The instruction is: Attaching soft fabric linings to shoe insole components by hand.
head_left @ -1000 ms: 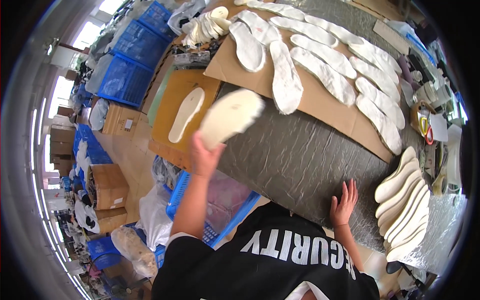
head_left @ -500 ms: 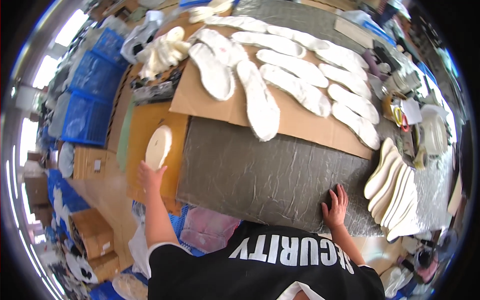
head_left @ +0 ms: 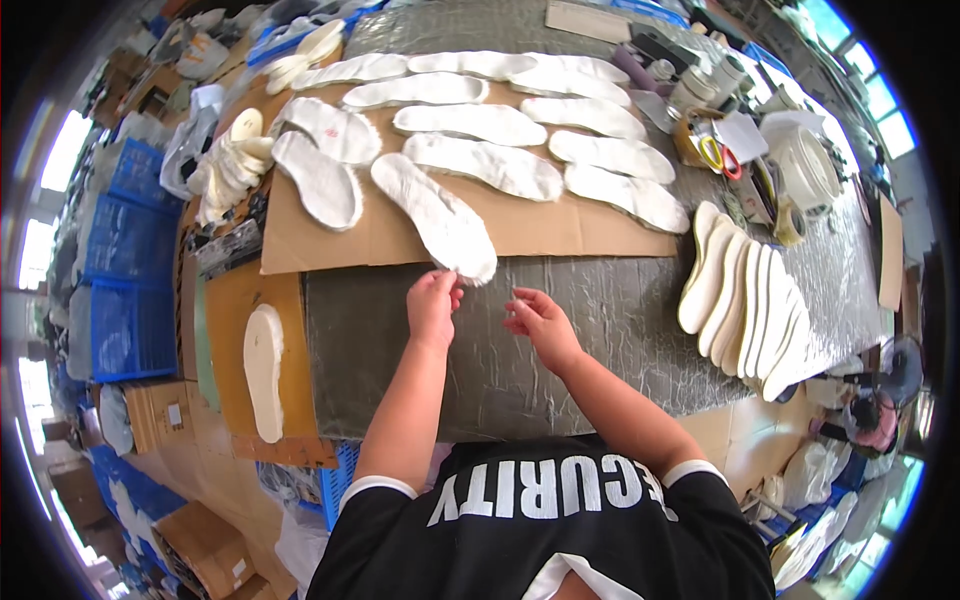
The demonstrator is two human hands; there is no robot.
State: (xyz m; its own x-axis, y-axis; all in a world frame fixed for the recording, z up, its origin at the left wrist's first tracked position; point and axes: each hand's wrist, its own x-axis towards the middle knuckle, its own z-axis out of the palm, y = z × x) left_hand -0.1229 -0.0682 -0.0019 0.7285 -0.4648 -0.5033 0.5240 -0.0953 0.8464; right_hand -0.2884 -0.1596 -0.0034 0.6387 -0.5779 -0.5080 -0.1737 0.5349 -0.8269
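My left hand (head_left: 433,308) pinches the near end of a white fluffy insole (head_left: 432,212), which lies aslant over the near edge of a brown cardboard sheet (head_left: 385,240). Just right of that end, my right hand (head_left: 542,322) hovers above the dark table cover with bent fingers apart and nothing visible in them. Several more fluffy insoles (head_left: 484,165) lie in rows on the cardboard. A single cream insole (head_left: 263,370) rests on the yellow-brown board (head_left: 230,400) at the left. To the right, several smooth cream insoles (head_left: 745,300) are fanned out in an overlapping row.
Beyond the fanned insoles are scissors (head_left: 720,155), a white tub (head_left: 800,160) and a tape roll (head_left: 789,222). A pile of pale pieces (head_left: 230,170) sits at the far left, beside stacked blue crates (head_left: 130,325). Cardboard boxes (head_left: 205,545) stand on the floor.
My left hand has left the cream insole on the board and gone right to the fluffy insole's end. My right hand has come off the table and moved left. The view has shifted.
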